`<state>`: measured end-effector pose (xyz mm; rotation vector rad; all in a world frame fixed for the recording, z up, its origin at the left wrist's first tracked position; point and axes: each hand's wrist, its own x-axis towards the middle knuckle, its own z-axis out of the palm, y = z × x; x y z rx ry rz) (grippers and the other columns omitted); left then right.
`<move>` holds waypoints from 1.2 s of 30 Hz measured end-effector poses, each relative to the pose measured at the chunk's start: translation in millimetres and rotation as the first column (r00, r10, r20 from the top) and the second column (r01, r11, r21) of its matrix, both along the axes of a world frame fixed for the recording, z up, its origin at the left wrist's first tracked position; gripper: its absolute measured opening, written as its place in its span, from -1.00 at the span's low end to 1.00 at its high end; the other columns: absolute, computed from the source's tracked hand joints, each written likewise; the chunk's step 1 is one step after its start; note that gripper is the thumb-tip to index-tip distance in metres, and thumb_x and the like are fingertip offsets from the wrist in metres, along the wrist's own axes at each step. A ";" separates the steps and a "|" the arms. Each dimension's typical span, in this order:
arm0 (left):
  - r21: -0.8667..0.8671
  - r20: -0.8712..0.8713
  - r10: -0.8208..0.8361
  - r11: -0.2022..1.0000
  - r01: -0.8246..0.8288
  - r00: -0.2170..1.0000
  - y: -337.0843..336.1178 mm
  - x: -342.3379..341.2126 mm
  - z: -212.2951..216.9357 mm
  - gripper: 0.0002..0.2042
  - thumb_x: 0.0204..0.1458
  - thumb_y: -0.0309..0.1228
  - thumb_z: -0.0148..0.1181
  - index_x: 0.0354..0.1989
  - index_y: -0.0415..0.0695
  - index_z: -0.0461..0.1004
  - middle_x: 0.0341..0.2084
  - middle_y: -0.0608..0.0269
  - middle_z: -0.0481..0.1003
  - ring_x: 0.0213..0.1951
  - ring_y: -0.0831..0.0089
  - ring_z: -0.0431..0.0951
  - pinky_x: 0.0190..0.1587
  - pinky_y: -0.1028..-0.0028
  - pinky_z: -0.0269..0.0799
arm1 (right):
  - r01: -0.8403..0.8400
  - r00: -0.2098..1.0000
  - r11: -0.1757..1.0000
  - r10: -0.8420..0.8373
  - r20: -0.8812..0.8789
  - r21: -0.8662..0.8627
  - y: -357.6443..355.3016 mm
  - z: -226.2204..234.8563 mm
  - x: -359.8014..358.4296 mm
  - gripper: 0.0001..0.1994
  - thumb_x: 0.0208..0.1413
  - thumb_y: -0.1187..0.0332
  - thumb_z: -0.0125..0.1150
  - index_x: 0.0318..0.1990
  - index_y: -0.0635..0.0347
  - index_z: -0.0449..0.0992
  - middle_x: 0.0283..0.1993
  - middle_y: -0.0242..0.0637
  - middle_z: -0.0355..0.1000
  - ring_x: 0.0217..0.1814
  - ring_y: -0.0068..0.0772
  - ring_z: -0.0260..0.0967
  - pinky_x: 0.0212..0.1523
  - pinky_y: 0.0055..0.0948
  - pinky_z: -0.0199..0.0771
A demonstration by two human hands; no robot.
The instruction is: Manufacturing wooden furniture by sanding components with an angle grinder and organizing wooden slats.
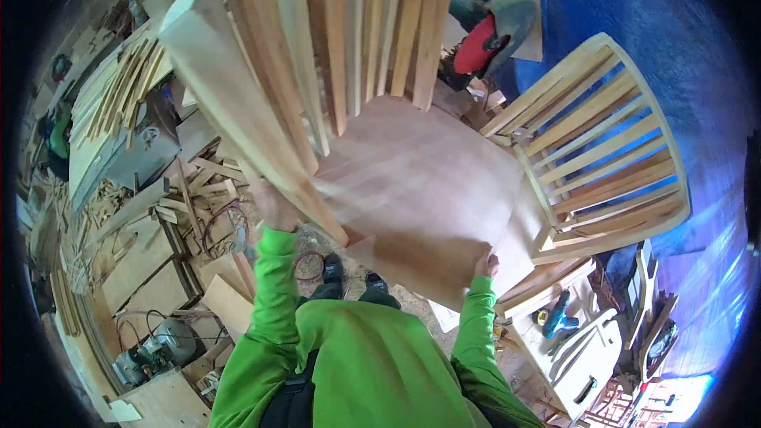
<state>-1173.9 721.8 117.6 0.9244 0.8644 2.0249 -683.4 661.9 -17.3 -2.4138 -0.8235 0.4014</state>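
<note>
A large slatted wooden panel (pixel 230 87) with a curved, pale frame leans up close to me at the upper left, its slats slightly blurred. My left hand (pixel 275 210), smeared by motion, is at the outer edge of its frame near the lower end and appears to grip it; its fingers are mostly hidden. Right of the panel lies a broad, flat wooden board (pixel 420 182). My right hand (pixel 487 264) holds the board's near right edge, thumb on top and the other fingers out of sight. A second slatted panel (pixel 610 150) with a rounded frame rises at the board's right end.
A red and grey power saw (pixel 483 40) stands beyond the board. A teal cordless drill (pixel 560 317) lies on a wooden piece at lower right. Scrap wood (pixel 190 198) and a hose (pixel 309 265) litter the floor at left, near a compressor (pixel 166 345). A blue sheet (pixel 697 111) hangs at right.
</note>
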 end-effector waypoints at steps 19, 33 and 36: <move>0.033 -0.351 0.347 0.933 -0.359 0.870 1.1 41.5 49.7 -0.54 0.10 -0.06 -0.06 -0.15 -0.30 0.34 -0.47 0.13 0.43 -0.37 0.37 0.43 -0.30 0.41 0.33 | 0.075 0.996 0.997 -0.073 0.060 -0.034 6.9 -11.6 19.5 -0.19 0.03 -0.32 -0.31 -0.30 0.45 0.49 -0.23 0.17 0.42 -0.12 0.18 0.34 -0.06 0.00 0.31; 0.011 -0.466 0.500 0.828 -0.560 0.730 0.9 45.3 63.7 -0.64 0.13 -0.18 -0.17 -0.27 -0.27 0.37 -0.66 0.14 0.32 -0.55 0.44 0.31 -0.47 0.38 0.23 | -0.041 0.988 0.968 0.003 0.152 0.249 -3.8 -45.6 31.7 -0.25 0.08 -0.22 -0.22 -0.60 0.46 0.49 -0.58 0.11 0.42 -0.50 0.17 0.35 -0.45 0.07 0.31; -0.025 -0.429 0.444 0.864 -0.502 0.787 2.0 44.0 65.0 -0.63 0.12 -0.16 -0.16 -0.26 -0.26 0.37 -0.64 0.14 0.34 -0.53 0.47 0.32 -0.47 0.39 0.23 | -0.033 0.983 0.974 -0.008 0.181 0.225 -10.6 -57.2 31.1 -0.23 0.06 -0.25 -0.22 -0.60 0.45 0.48 -0.60 0.11 0.41 -0.53 0.13 0.34 -0.47 0.06 0.29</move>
